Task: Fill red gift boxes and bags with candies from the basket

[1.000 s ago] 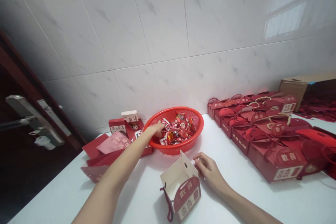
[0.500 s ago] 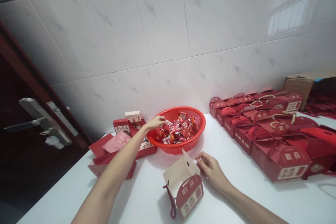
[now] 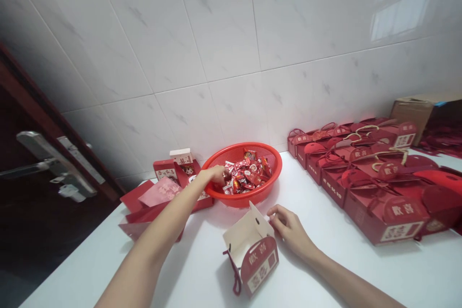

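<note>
Fingers of the left hand (image 3: pixel 216 174) among red-wrapped sweets (image 3: pixel 250 174) in a red plastic mesh basket (image 3: pixel 249 198), grip unclear, right hand (image 3: pixel 290 231) loosely open beside an open dark-red cardboard box (image 3: pixel 260 261) on the white bench (image 3: pixel 298 192)

A dark-red box (image 3: pixel 260 263) with a cream inside stands open, flaps raised, just in front of a red mesh basket (image 3: pixel 252 198) — wrapped candies (image 3: pixel 250 176), mostly red, lie heaped in it.
</note>
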Demonstrator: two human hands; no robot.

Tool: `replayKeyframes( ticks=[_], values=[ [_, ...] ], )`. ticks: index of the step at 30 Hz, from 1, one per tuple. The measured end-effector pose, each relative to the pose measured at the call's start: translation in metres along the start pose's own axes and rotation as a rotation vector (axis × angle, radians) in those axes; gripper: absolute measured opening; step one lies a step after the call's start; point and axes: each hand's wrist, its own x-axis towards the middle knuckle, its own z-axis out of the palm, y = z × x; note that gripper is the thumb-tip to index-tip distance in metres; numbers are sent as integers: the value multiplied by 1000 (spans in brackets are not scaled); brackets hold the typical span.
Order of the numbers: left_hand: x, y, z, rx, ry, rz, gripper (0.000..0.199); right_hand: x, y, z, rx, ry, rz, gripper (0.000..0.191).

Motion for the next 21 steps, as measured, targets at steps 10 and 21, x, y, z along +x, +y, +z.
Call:
replayKeyframes(
  ticks=[10,21],
  values=[
    [3,12,8,200,-144,52,32,0,2,0,-32,-9,-9,21],
    [-11,26,2,-769,70,72,16,0,0,0,-7,-10,5,22]
  ],
)
